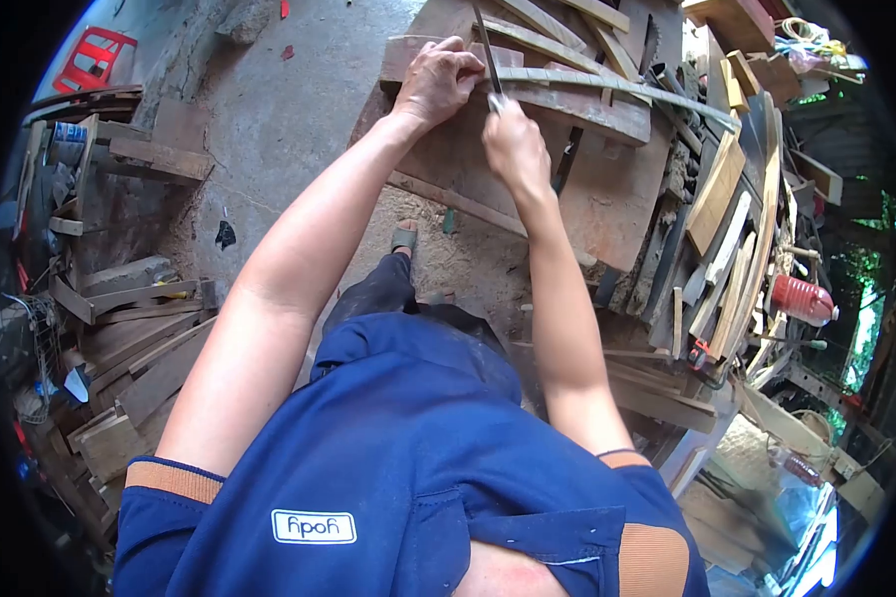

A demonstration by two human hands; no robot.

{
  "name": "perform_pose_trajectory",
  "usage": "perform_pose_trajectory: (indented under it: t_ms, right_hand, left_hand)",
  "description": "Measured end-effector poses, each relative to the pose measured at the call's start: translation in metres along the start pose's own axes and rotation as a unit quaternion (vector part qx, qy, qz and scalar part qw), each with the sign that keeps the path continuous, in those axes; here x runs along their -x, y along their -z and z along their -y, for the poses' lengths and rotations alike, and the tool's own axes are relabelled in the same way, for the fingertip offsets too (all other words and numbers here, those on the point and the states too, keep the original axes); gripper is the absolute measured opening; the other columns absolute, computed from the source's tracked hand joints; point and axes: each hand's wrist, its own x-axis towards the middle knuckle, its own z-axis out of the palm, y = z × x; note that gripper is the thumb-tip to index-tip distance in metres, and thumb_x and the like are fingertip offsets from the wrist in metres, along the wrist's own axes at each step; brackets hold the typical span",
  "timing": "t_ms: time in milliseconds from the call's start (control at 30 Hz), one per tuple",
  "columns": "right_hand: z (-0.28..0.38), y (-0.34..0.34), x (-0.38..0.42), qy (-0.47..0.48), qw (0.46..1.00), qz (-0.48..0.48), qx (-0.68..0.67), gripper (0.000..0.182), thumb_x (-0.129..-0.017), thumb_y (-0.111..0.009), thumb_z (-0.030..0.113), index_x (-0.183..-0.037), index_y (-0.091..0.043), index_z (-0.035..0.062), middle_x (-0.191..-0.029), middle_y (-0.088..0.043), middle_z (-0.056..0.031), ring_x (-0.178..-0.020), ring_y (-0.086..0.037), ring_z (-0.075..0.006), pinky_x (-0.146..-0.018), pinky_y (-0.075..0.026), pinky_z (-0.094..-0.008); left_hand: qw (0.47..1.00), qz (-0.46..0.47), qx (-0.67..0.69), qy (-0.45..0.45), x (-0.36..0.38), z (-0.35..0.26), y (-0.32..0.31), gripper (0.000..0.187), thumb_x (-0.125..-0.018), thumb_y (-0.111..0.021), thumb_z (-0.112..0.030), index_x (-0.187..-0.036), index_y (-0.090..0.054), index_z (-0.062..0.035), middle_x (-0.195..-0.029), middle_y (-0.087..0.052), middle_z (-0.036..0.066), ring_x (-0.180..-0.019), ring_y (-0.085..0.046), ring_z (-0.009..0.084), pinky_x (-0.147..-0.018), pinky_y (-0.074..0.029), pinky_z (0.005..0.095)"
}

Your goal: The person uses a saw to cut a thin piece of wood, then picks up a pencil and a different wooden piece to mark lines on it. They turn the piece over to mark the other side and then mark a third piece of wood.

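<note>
My left hand (436, 82) presses down on a curved wooden piece (567, 92) that lies across a rusty brown work surface (607, 189). My right hand (513, 144) grips the handle of a long thin dark tool, a file or chisel (488, 50), whose blade runs up past my left hand's fingers over the curved piece. Both arms are stretched out in front of me. I wear a blue shirt with orange cuffs.
Wood offcuts and planks are stacked to the right (727, 259) and left (129, 328). A red bottle (801, 298) lies at the right. A red plastic stool (92, 55) stands far left on the concrete floor (279, 109). My sandalled foot (403, 239) shows below.
</note>
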Motion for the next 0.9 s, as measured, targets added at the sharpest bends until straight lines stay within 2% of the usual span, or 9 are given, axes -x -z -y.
perform_pose_trajectory:
  t_ms: [67, 133, 167, 233, 467, 667, 767, 900]
  right_hand:
    - [0.011, -0.006, -0.019, -0.019, 1.0, -0.021, 0.006, 0.03, -0.094, -0.047, 0.024, -0.104, -0.061, -0.0011, -0.098, -0.068, -0.0306, -0.095, -0.067, -0.0467, -0.086, -0.053, -0.0535]
    - [0.007, -0.008, -0.008, -0.015, 1.0, -0.026, 0.006, 0.03, -0.095, -0.047, 0.024, -0.106, -0.059, -0.001, -0.098, -0.067, -0.0313, -0.094, -0.066, -0.0475, -0.086, -0.053, -0.0543]
    - [0.003, -0.007, 0.003, -0.014, 1.0, -0.016, 0.003, 0.03, -0.095, -0.047, 0.025, -0.108, -0.057, -0.0008, -0.098, -0.067, -0.0316, -0.094, -0.066, -0.048, -0.086, -0.052, -0.0547]
    - [-0.005, -0.003, 0.029, -0.023, 1.0, 0.007, 0.0, 0.03, -0.095, -0.047, 0.025, -0.111, -0.054, 0.0001, -0.096, -0.067, -0.0324, -0.094, -0.066, -0.049, -0.085, -0.052, -0.0558]
    - [0.01, -0.01, -0.018, -0.021, 1.0, -0.02, 0.007, 0.029, -0.095, -0.047, 0.024, -0.11, -0.056, 0.001, -0.098, -0.067, -0.0317, -0.096, -0.065, -0.0485, -0.085, -0.052, -0.0556]
    - [-0.004, -0.007, 0.031, -0.023, 1.0, -0.004, -0.015, 0.03, -0.096, -0.045, 0.024, -0.113, -0.054, 0.0009, -0.096, -0.067, -0.0331, -0.093, -0.065, -0.0492, -0.084, -0.052, -0.0571]
    - [-0.001, -0.005, 0.0, -0.007, 1.0, -0.007, -0.013, 0.031, -0.095, -0.044, 0.024, -0.109, -0.058, -0.0005, -0.099, -0.067, -0.0322, -0.096, -0.065, -0.0484, -0.086, -0.052, -0.0557]
    - [0.004, -0.015, -0.014, -0.01, 0.999, -0.041, -0.006, 0.03, -0.094, -0.046, 0.025, -0.105, -0.058, -0.0004, -0.097, -0.067, -0.0316, -0.094, -0.066, -0.0483, -0.084, -0.052, -0.0559]
  left_hand:
    - [1.0, 0.005, 0.003, 0.005, 0.001, -0.001, 0.0, 0.016, -0.08, -0.069, -0.017, -0.095, -0.076, -0.0138, -0.099, -0.064, 0.006, -0.1, -0.059, 0.0308, -0.092, -0.05, 0.0394]
    - [1.0, 0.009, 0.014, 0.012, -0.001, 0.0, 0.001, 0.015, -0.08, -0.069, -0.017, -0.094, -0.076, -0.0135, -0.099, -0.064, 0.006, -0.101, -0.059, 0.0305, -0.092, -0.049, 0.0391]
    - [1.0, -0.008, -0.015, -0.02, -0.001, 0.0, 0.002, 0.015, -0.083, -0.072, -0.017, -0.096, -0.076, -0.0132, -0.093, -0.064, 0.006, -0.098, -0.062, 0.0282, -0.087, -0.05, 0.0383]
    - [1.0, 0.004, -0.012, -0.006, 0.001, -0.004, 0.004, 0.015, -0.082, -0.071, -0.017, -0.096, -0.076, -0.0135, -0.091, -0.063, 0.006, -0.099, -0.062, 0.0283, -0.088, -0.05, 0.0383]
    - [1.0, -0.009, -0.003, -0.011, 0.0, -0.001, 0.001, 0.015, -0.082, -0.072, -0.017, -0.096, -0.076, -0.0131, -0.093, -0.063, 0.006, -0.098, -0.062, 0.0289, -0.088, -0.05, 0.0385]
    - [1.0, 0.01, -0.009, -0.001, 0.002, -0.003, 0.007, 0.017, -0.083, -0.071, -0.017, -0.098, -0.075, -0.0101, -0.094, -0.063, 0.006, -0.1, -0.06, 0.0288, -0.089, -0.049, 0.0382]
    - [1.0, -0.011, -0.019, -0.02, 0.0, -0.002, 0.002, 0.017, -0.082, -0.071, -0.017, -0.097, -0.076, -0.0113, -0.093, -0.063, 0.006, -0.098, -0.06, 0.029, -0.088, -0.05, 0.0389]
    - [1.0, 0.013, 0.0, -0.011, -0.002, 0.001, 0.002, 0.016, -0.082, -0.069, -0.018, -0.095, -0.076, -0.0129, -0.098, -0.063, 0.006, -0.097, -0.058, 0.0321, -0.089, -0.05, 0.0394]
